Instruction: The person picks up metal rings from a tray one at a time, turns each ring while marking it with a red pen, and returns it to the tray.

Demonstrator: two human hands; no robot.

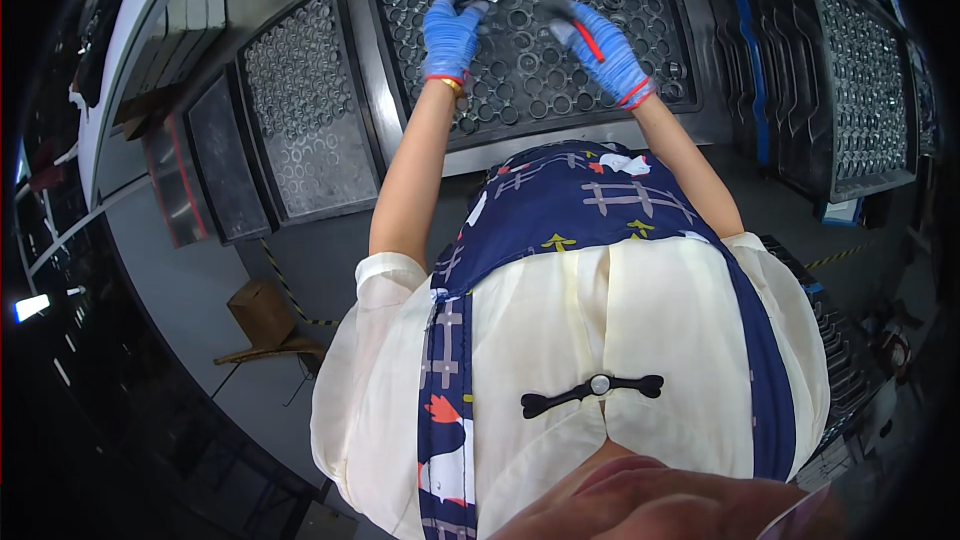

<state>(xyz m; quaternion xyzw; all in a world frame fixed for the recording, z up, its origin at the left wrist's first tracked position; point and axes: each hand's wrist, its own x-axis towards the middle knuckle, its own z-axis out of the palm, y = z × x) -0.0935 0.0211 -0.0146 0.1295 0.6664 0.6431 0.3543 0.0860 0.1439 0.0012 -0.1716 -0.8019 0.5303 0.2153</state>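
Reaching over dark tray (pixel 672 60), metal rings (pixel 560 80) in rows.

1. My left hand (pixel 452 35), at eleven o'clock, wears a blue glove with a red cuff band and a gold bracelet.
2. My right hand (pixel 600 48), at one o'clock, wears a matching blue glove with red bands.
3. Cream short-sleeved blouse with a black knot fastener.
4. Navy patterned apron.

Hands (pixel 452 32) over ring tray (pixel 640 0); trays alongside (pixel 300 110)
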